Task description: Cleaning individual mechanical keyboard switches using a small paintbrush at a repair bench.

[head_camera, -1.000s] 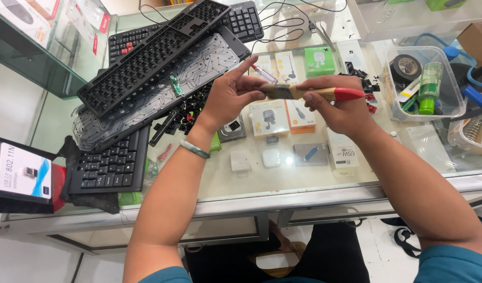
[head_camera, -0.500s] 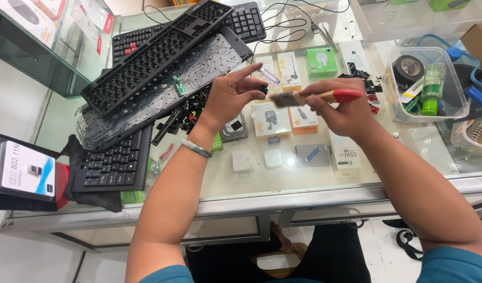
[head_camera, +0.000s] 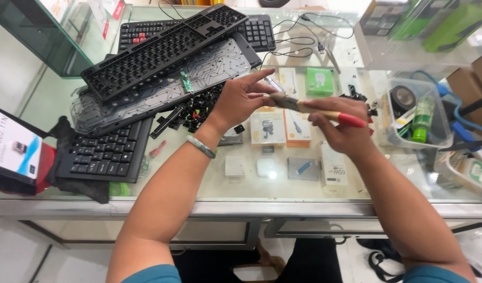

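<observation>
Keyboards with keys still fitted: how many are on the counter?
2. One keyboard lies at the left counter edge on a dark cloth; the other is at the back, mostly covered by a stripped keyboard frame. More may be hidden.

Bright, even daylight | glare on glass counter (head_camera: 283, 181) — upper right washed out | sharp centre — edges slightly bowed

Glossy glass counter (head_camera: 209, 181), matt black plastic keyboard frame (head_camera: 157, 52), wooden-handled brush (head_camera: 319, 111)

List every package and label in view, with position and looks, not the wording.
Green box: under the glass top, squarish.
Orange pack: below the brush, orange and white.
White box: near right wrist, upright oblong.
Black-and-white box: left edge, blue swoosh.
Green bottle: in the clear tub.
</observation>
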